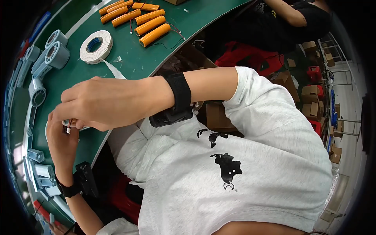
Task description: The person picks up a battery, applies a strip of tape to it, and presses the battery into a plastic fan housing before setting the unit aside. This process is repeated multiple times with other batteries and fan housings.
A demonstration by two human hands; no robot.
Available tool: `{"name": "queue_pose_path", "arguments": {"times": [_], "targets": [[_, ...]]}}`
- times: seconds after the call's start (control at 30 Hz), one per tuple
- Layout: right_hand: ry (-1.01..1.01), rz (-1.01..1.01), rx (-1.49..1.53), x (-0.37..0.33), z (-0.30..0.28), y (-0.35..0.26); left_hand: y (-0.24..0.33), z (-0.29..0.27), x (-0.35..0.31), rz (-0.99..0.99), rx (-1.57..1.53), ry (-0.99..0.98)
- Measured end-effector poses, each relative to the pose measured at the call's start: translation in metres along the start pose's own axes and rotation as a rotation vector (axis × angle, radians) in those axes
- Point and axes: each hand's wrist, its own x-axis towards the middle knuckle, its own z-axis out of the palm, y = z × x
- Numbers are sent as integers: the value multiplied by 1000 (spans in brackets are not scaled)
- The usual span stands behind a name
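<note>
My right hand reaches across from the right, palm down over the green worktable, its fingers curled inward against my left hand. My left hand comes up from below with bent fingers, partly hidden behind the right one. Between them shows a pale plastic part, with thin reddish wires ending in a small white connector. Most of the part is covered, so its kind stays unclear. Just beyond my right hand stands a roll of white tape, its loose end running down behind my wrist.
Several orange battery packs with thin leads lie on the green worktable at the far side. Pale blue plastic housings line the left. Another person sits at upper right; cardboard boxes and red stools stand below.
</note>
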Motion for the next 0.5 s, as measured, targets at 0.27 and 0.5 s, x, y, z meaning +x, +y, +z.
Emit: {"name": "queue_pose_path", "arguments": {"times": [0.27,0.5], "targets": [[-49,-58,-132,-1,0,-9,-16,-5,2,-16,-154,14],[-28,-59,-291,-6,3,-16,-5,-5,2,4,-160,61]]}}
